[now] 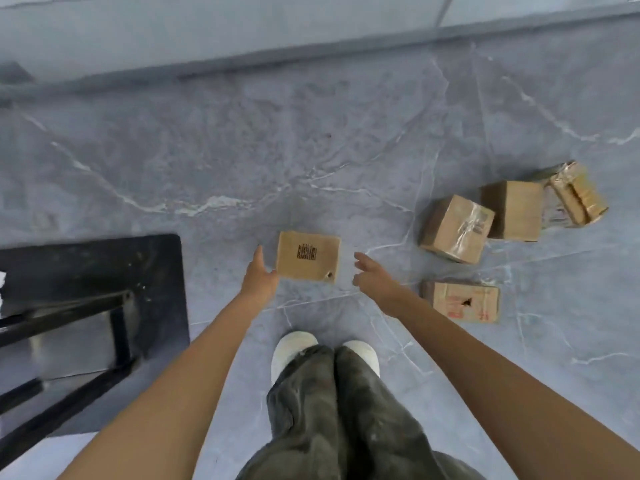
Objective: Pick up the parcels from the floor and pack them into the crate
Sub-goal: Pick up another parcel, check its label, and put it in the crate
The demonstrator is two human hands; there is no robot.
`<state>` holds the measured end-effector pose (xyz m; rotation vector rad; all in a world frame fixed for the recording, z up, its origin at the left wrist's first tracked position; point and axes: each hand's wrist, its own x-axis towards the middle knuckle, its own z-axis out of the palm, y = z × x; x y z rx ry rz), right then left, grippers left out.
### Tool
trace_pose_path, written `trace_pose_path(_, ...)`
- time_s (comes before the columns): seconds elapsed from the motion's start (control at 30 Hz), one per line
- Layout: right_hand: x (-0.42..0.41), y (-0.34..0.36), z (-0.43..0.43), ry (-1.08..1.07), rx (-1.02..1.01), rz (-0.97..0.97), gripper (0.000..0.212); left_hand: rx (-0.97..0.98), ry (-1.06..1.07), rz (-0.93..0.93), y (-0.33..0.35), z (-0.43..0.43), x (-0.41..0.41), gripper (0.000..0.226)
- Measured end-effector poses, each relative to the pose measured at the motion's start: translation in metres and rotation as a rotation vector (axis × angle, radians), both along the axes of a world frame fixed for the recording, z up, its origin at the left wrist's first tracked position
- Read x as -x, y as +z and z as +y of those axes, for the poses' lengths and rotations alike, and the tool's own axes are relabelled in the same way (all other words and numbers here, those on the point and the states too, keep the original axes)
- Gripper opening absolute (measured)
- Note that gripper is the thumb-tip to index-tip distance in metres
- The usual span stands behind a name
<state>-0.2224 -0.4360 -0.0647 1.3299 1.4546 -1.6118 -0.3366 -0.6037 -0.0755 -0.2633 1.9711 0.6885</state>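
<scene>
five cardboard parcels lie on the grey marbled floor, and two bare hands reach down toward one of them. that one is the barcode parcel, a flat square box lying face up straight ahead of the two white shoes. it has a dark barcode on top and a small tear near its near right corner.

the other four are grouped off to the right. a taped cube parcel stands tilted, with a plain brown parcel just behind it. past that is a crumpled tape-wrapped parcel. nearer the person lies a flat red-printed parcel with a dark hole in its top.

the left hand is at the barcode parcel's left edge. its fingers are straight and held together, pointing forward along that side, and the thumb side is at the near left corner — whether it actually touches the cardboard cannot be told. the right hand hangs off the parcel's right edge with a strip of floor showing between them. its fingers are loosely spread and slightly bent, holding nothing. the parcel thus lies between the two hands, flat on the floor and ungripped.

at the left edge a black metal frame stands on a dark mat. dark grey trousers fill the bottom of the view — no crate is recognisable.
</scene>
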Motion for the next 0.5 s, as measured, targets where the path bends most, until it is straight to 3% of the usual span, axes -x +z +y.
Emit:
trace_pose_path(0.07,0.012,-0.025,-0.003,-0.049,0.117,0.001,0.069,-0.082,0.03,-0.071,-0.028,0.007,0.002,0.073)
trace_pose_path(0.13,0.019,-0.032,-0.009,-0.119,0.196,0.019,0.066,-0.092,0.042,-0.105,-0.036,0.013,-0.001,0.061)
trace_pose_path(0.23,0.017,-0.003,-0.01,-0.217,0.162,0.012,0.062,-0.07,0.135,-0.14,-0.014,0.016,-0.005,0.046)
trace_pose_path(0.4,0.003,0.1,0.008,-0.316,0.096,0.051,0.039,-0.102,0.31,-0.138,0.093,0.022,-0.001,0.016)
trace_pose_path(0.5,0.011,0.203,0.022,-0.35,0.049,0.122,0.029,-0.168,0.398,-0.101,0.198,0.036,0.01,0.017)
